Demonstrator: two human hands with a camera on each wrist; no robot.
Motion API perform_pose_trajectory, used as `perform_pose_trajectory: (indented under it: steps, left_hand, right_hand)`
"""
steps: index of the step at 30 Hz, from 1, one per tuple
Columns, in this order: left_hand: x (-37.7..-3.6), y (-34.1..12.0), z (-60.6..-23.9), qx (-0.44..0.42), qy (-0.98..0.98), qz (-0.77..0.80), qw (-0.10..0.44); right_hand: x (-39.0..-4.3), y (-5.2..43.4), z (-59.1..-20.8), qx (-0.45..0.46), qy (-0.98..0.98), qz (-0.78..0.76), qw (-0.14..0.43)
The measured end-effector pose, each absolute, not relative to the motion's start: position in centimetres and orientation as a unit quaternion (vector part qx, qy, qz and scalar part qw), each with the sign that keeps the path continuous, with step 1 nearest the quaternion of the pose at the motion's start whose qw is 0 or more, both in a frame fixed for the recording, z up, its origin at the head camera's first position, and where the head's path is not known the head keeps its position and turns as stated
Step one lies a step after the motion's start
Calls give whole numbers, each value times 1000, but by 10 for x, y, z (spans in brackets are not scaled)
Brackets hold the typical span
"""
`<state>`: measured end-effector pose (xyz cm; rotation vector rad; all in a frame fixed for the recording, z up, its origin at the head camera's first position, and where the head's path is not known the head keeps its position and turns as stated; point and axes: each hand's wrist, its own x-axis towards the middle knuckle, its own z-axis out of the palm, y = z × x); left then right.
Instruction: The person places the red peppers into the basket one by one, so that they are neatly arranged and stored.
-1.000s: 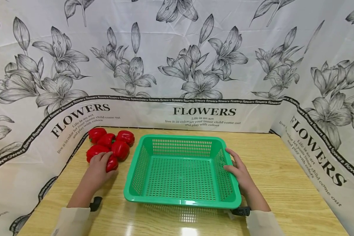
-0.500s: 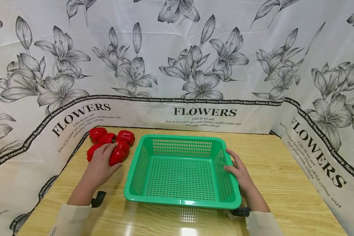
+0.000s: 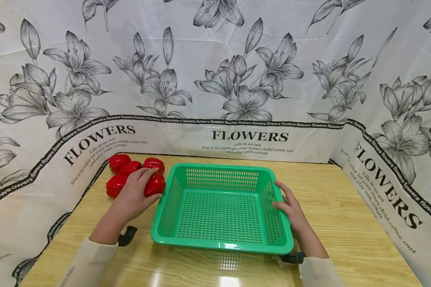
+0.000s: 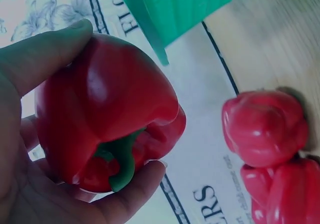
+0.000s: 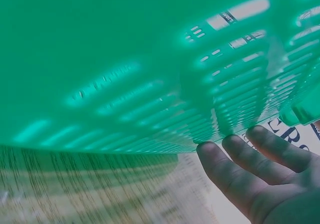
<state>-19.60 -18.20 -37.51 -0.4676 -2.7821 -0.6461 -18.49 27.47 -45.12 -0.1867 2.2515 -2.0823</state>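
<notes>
The left hand (image 3: 134, 195) grasps a red pepper (image 4: 105, 119) just beside the green basket (image 3: 220, 245), which the right hand (image 3: 291, 211), fingers apparently flat, steadies, so lifting it over the rim seems next.

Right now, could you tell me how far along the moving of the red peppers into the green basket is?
Nothing is done: the green perforated plastic basket holds nothing. In hand: the left hand grips one glossy red bell pepper beside its rim, while the right hand steadies the opposite side. Left: four red peppers on the wooden table.
</notes>
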Motion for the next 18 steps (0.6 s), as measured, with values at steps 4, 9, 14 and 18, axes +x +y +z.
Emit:
perform_pose_trajectory:
  steps: [4, 9, 14, 18]
  left_hand:
    - [-197, -171, -369, -177, -952, -222, 116]
    - [-199, -157, -366, -202, -947, -219, 120]
    - [-201, -142, -364, -227, -942, -223, 105]
    - [-201, -132, -361, -248, -938, -220, 99]
  right_hand:
    - [-185, 275, -451, -61, 733, -677, 34]
    - [-185, 275, -451, -60, 734, -676, 31]
    - [-185, 275, -451, -62, 730, -680, 31]
    - [-185, 276, -451, -67, 725, -684, 30]
